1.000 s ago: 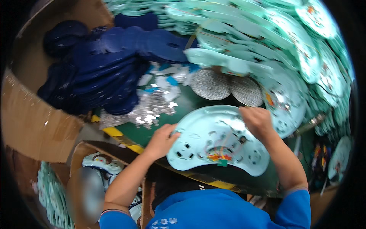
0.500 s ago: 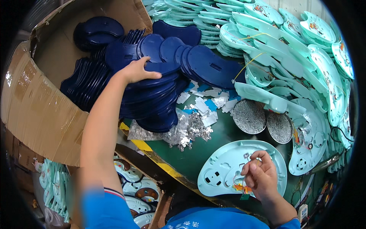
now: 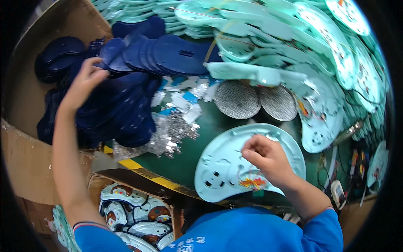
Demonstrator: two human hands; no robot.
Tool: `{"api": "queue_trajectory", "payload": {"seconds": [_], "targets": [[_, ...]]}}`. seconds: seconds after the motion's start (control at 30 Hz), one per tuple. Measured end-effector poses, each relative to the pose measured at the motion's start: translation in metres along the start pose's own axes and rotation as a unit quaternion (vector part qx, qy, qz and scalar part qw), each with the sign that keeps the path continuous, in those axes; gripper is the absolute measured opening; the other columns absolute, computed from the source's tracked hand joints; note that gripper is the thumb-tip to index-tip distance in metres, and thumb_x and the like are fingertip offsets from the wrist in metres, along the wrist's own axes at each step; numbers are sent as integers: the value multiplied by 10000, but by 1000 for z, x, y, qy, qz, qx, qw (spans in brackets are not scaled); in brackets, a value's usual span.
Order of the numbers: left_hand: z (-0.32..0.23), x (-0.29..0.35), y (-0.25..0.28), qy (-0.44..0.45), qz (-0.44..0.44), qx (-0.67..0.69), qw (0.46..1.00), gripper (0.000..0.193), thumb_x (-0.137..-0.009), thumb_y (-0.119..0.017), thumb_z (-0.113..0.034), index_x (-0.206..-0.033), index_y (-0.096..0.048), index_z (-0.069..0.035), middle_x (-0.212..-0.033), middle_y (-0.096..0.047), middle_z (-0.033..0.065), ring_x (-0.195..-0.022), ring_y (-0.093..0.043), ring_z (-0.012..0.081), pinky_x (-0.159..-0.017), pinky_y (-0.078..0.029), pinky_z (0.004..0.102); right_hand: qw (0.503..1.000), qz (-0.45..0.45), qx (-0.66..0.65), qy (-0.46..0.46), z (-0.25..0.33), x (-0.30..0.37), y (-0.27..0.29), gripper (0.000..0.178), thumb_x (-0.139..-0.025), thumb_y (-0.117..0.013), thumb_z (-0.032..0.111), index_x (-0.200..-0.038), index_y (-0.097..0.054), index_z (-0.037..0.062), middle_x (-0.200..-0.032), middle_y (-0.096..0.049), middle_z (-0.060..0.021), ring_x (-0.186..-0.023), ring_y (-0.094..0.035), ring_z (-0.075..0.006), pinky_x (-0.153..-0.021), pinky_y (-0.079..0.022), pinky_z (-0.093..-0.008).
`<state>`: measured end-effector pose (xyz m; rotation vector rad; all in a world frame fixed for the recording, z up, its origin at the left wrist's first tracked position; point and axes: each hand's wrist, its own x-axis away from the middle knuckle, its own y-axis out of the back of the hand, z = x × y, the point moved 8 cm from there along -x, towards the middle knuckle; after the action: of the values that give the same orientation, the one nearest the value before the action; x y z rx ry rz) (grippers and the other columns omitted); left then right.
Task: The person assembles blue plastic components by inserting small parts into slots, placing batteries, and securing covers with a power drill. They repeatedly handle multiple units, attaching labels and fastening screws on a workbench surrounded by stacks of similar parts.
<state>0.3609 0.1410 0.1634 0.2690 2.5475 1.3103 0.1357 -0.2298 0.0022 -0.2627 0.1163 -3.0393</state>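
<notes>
At the left, my left hand (image 3: 86, 83) reaches over the dark blue plastic covers (image 3: 115, 111). Its thumb and fingers close on the end of one blue cover, which is smeared by motion. My right hand (image 3: 268, 158) hovers over a light green shell (image 3: 216, 161) lying inside-up on the table. The fingertips of that hand are pinched together; what is between them is too small to make out. Orange and red wires (image 3: 253, 183) and a small green board (image 3: 258, 193) sit at the shell's near edge, below the hand.
Stacked light green shells (image 3: 247, 31) fill the far side. Two round tins (image 3: 237, 99) of silvery bits stand mid-table. Small metal clips (image 3: 174, 132) and white and blue slips (image 3: 184, 105) lie beside the covers. A cardboard box (image 3: 25, 145) stands left; another holds finished-looking white shells (image 3: 126, 195).
The view has swung so the scene sits further left and higher. My left hand has closed on a blue cover's end. My right hand stays over the green shell, fingers still pinched.
</notes>
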Motion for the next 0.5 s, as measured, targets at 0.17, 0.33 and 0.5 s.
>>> {"api": "queue_trajectory", "payload": {"seconds": [0.17, 0.33, 0.5], "targets": [[24, 145, 23, -54, -114, 457, 880, 869, -890, -453, -689, -1489, -354, -68, -1438, -449, 198, -1380, -381, 353, -1071, -419, 474, 986, 61, -138, -73, -9, 8, -15, 184, -966, -622, 232, -1008, -601, 54, -769, -520, 31, -641, -485, -59, -628, -462, -237], [-69, 209, -98, 45, 12, 532, 846, 876, -896, -411, -706, -1478, -361, -54, -1410, -472, 190, -1333, -422, 326, -1050, -435, 452, 952, 141, -258, -83, -12, 14, -39, 210, -992, -580, 248, -1002, -576, 39, -831, -604, -33, -772, -623, -124, -738, -536, -281], [-114, 212, -176, 102, 126, 567, 808, 887, -902, -370, -723, -1467, -368, -39, -1382, -495, 183, -1286, -463, 299, -1029, -451, 430, 956, 147, -239, -87, -28, 15, -41, 165, -1009, -545, 202, -994, -562, 39, -878, -600, -49, -846, -635, -149, -815, -554, -331]]}}
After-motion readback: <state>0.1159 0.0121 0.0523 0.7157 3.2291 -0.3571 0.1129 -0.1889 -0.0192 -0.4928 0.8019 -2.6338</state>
